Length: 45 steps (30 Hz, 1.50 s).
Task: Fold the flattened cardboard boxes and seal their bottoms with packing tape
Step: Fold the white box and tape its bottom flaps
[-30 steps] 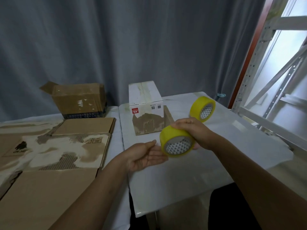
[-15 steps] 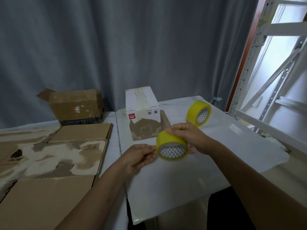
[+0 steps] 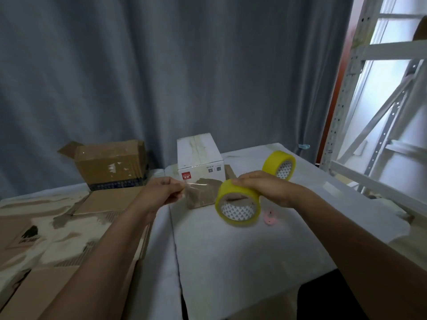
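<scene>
head: spare tape roll (image 3: 279, 165) behind right hand (image 3: 261, 187)

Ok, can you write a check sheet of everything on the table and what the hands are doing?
Surface: table under a pale cloth.
Job's things: tape roll held in the air; clear strip pulled out from it; second roll on its edge behind; white box standing at the back; flat cardboard at the left.
Clutter: brown box with a flap open; small pink thing on the cloth, too blurred to name.
Hands: right hand grips the roll from above; left hand pinches the strip's end.
Cables: nothing seen.
Surroundings: grey curtain; white rack at the right.
</scene>
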Motion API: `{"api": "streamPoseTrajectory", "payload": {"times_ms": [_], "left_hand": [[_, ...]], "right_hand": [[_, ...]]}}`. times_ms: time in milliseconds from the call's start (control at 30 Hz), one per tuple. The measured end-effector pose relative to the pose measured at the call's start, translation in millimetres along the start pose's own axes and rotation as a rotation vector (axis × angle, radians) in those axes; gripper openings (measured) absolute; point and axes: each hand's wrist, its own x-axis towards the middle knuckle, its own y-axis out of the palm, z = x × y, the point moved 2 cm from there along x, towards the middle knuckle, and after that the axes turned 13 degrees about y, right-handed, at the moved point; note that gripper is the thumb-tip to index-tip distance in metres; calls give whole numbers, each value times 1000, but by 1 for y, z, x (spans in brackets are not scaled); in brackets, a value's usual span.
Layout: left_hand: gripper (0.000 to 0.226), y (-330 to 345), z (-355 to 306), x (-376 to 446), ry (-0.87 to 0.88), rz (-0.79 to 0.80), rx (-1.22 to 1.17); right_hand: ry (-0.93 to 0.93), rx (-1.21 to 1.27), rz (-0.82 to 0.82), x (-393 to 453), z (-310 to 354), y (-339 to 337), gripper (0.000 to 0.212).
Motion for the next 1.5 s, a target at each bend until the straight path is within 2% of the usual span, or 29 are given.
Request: {"api": "streamPoseTrajectory", "payload": {"times_ms": [67,167,300,500,667,933,1500], "left_hand": [[17,-7,-2,3,-12,6,3],[15,-14,-4,7,-15,-2,11],[17,-25,0,16,30,-75,8],[24,-17,2,21,80,-144,-55],[21,-6,10,28,106,-302,-15],[21,-5,19,37,80,-335,17],[34,4,22,51,18,-311,39]], "right_hand": [[-31,177,99,-2,0,-2,23],[-41,233,73,-4,8,-6,20],[-33,-379,-317,8,21,-23,32],[-187,-368,-617,26,48,-27,42],[-172,-678,-808,55,53,-22,40],[-191,-826,-860,76,52,-21,42],[-20,-931,-825,87,52,-27,44]]}}
